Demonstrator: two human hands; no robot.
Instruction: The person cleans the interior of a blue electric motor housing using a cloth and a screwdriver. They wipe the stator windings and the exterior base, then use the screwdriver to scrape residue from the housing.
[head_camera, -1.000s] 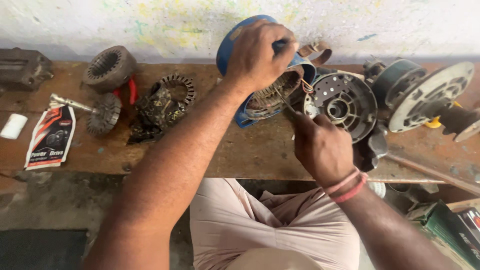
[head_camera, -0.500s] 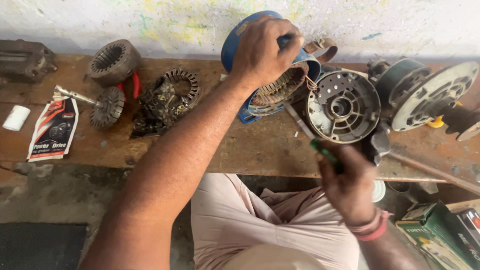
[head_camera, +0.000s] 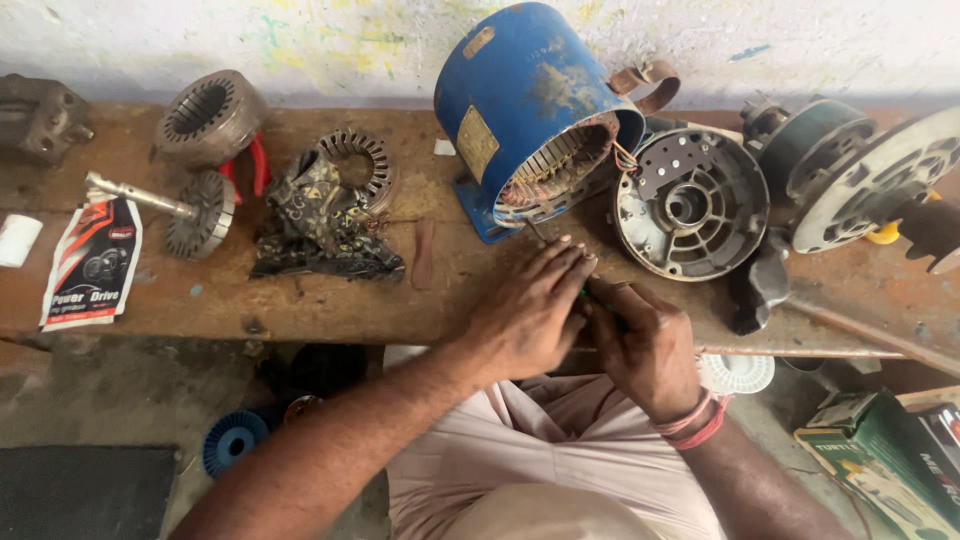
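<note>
Hands are meeting low in the frame's centre — left hand (head_camera: 530, 310) and right hand (head_camera: 645, 345) are pinching a small green-handled tool (head_camera: 598, 300) over the worn wooden bench (head_camera: 300, 300), below the blue metal motor housing (head_camera: 530, 100).

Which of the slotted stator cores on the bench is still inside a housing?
The core in the blue cylindrical motor housing lying on its side; the grey laminated ring and dark ring sit bare.

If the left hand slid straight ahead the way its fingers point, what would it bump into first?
Probably the grey round end cover lying flat on the bench; the left hand points up-right toward it, though the blue motor housing sits close beside.
</note>
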